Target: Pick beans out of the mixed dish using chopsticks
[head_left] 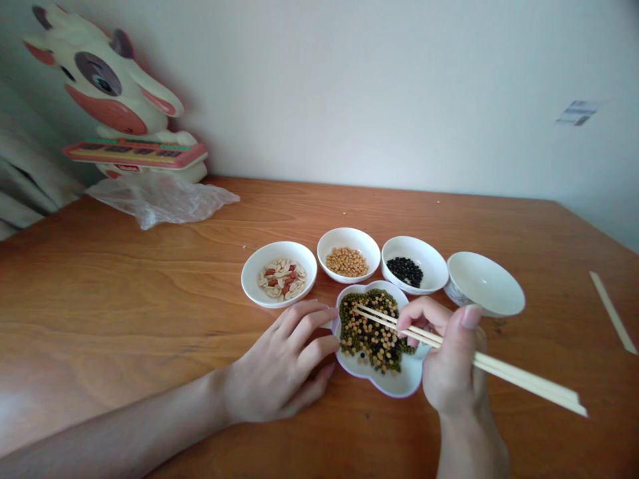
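Observation:
My right hand (452, 352) is closed around a pair of wooden chopsticks (524, 379). Their tips reach into a flower-shaped dish (407, 382) with a pale purple rim, among mixed green, black and yellow beans (374, 332). At the dish's left edge, my left hand (294, 362) has its fingers bent against the rim, holding it; its thumb is partly hidden. Behind the dish stand white bowls: one with pumpkin seeds and red peanuts (283, 279), one with yellow beans (348, 262), one with black beans (405, 271). A further white bowl (486, 283) at the right shows no contents.
A cow-shaped toy keyboard (134, 153) stands at the back left, with a crumpled clear plastic bag (164, 203) before it. On the right of the wooden table (124, 313) lies a pale flat strip (613, 311). The wall (374, 100) rises behind.

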Available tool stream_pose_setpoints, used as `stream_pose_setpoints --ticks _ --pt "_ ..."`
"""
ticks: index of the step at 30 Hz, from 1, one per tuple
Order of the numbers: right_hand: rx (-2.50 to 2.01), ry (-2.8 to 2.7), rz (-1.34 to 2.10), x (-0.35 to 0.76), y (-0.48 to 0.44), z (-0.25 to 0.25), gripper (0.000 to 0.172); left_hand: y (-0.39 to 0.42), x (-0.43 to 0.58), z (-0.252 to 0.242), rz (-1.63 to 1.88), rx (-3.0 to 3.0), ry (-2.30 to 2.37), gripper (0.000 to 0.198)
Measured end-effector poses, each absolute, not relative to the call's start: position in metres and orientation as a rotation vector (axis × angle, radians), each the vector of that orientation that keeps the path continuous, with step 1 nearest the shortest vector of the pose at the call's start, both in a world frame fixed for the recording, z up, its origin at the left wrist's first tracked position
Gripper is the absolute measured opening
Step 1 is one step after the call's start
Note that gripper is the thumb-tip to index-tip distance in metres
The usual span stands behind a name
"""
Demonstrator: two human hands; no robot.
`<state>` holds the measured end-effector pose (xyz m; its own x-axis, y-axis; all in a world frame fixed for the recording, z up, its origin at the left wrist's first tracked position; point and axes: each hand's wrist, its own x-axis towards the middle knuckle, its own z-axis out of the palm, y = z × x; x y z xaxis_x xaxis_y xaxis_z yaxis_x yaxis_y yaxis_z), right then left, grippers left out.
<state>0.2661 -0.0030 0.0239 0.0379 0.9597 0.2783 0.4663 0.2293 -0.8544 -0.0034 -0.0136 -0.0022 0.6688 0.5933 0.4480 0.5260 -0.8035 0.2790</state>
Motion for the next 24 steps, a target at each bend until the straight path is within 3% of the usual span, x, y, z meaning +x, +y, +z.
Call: stream_pose_setpoints --ticks 24 --pt "-1.243 -1.224 0.398 0.249 -0.001 0.047 0.096 -0.014 -0.004 -0.002 0.817 2.749 0.938 0.037"
